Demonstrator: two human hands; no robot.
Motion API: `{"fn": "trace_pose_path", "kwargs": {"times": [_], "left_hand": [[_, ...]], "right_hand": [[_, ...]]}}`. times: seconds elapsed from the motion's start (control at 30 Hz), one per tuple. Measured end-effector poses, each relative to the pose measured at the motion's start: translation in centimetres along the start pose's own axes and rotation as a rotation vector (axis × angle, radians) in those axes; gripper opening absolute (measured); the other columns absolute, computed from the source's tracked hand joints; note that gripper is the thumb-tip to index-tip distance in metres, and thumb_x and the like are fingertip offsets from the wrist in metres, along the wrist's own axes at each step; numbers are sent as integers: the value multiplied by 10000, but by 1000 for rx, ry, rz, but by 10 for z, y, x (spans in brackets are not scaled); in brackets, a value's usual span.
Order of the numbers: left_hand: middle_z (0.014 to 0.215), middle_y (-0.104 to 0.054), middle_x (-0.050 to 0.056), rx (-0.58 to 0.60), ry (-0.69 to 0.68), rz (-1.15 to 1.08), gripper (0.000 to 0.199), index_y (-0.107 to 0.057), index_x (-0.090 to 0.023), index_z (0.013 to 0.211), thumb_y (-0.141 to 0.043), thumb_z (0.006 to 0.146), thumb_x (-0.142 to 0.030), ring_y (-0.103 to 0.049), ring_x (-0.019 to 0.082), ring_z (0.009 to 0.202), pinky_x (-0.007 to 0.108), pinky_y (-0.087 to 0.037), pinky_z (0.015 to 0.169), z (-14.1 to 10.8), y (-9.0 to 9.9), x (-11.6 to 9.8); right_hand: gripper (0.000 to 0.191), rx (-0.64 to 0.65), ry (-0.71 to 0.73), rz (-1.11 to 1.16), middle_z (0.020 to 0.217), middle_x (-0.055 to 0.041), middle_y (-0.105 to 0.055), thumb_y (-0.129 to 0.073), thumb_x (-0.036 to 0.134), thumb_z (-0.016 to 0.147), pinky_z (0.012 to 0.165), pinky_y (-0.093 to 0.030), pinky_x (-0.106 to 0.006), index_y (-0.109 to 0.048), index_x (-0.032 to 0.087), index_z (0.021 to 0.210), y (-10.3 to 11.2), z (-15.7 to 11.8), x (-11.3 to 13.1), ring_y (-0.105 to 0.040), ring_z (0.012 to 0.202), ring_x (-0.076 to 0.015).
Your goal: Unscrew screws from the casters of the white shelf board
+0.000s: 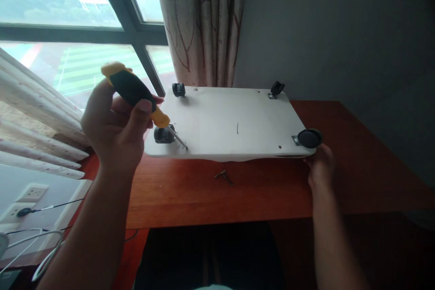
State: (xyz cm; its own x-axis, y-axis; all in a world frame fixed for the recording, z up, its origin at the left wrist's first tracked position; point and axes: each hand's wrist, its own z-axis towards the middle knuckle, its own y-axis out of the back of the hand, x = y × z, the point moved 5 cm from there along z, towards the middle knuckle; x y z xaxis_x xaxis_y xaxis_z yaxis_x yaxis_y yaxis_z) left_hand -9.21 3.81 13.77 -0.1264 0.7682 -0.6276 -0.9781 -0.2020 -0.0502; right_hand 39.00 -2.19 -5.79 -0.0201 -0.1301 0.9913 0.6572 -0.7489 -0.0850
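Observation:
My left hand [118, 120] is closed around the yellow and black handle of a screwdriver [134, 90]. Its metal shaft slants down to the right, and the tip is at the front left part of a white board [217, 118], beside a black caster [164, 134]. Whether the tip sits in a hole or screw cannot be made out. At the board's front right corner, my right hand [320, 165] grips the edge just below another caster [309, 137]; some of its fingers are hidden. Two screws [223, 176] lie on the table in front of the board.
The board rests on a reddish-brown wooden table [190, 204]. Two more casters [178, 90] stand at its back corners. Behind are a patterned curtain [204, 22] and a window frame [132, 31]. A wall socket [32, 193] with a plug and white cables [50, 253] is at the lower left.

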Motion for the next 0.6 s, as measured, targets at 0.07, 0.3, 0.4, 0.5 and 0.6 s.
{"fn": "trace_pose_path", "kwargs": {"times": [0.07, 0.3, 0.4, 0.5, 0.6], "left_hand": [[803, -746, 48, 2, -7, 7, 450, -669, -171, 1205, -808, 782, -240, -717, 194, 658, 187, -459, 368, 0, 0, 2], [807, -731, 56, 82, 17, -32, 412, -699, -183, 1152, -827, 761, -208, -722, 216, 693, 234, -505, 457, 6, -6, 3], [928, -716, 66, 160, 68, -124, 392, -721, -186, 1121, -826, 743, -195, -734, 239, 772, 326, -595, 621, 11, -8, 4], [1011, -703, 77, 209, 82, -201, 398, -738, -181, 1104, -835, 719, -204, -730, 251, 841, 389, -609, 781, 16, -10, 6], [1014, -704, 86, 257, 100, -248, 396, -744, -175, 1115, -832, 735, -250, -717, 250, 899, 401, -593, 870, 21, -14, 7]], "right_hand": [[451, -13, -16, 22, 663, 40, -525, -723, 546, 699, 471, -342, -222, -588, 177, 921, 0, -1, 0, -444, 519, -85], [463, -10, -33, 34, 658, 41, -534, -740, 547, 690, 482, -347, -232, -596, 181, 933, 1, -2, -2, -453, 520, -90], [460, -17, -38, 35, 652, 43, -537, -750, 532, 678, 479, -349, -230, -594, 186, 936, 1, -2, -2, -455, 516, -90], [470, -7, -41, 37, 654, 44, -541, -743, 546, 674, 470, -350, -221, -593, 187, 939, 0, -2, -2, -456, 510, -86], [471, 0, -29, 33, 672, 44, -557, -732, 545, 680, 466, -351, -215, -593, 189, 956, 0, -2, -2, -459, 505, -81]]}}
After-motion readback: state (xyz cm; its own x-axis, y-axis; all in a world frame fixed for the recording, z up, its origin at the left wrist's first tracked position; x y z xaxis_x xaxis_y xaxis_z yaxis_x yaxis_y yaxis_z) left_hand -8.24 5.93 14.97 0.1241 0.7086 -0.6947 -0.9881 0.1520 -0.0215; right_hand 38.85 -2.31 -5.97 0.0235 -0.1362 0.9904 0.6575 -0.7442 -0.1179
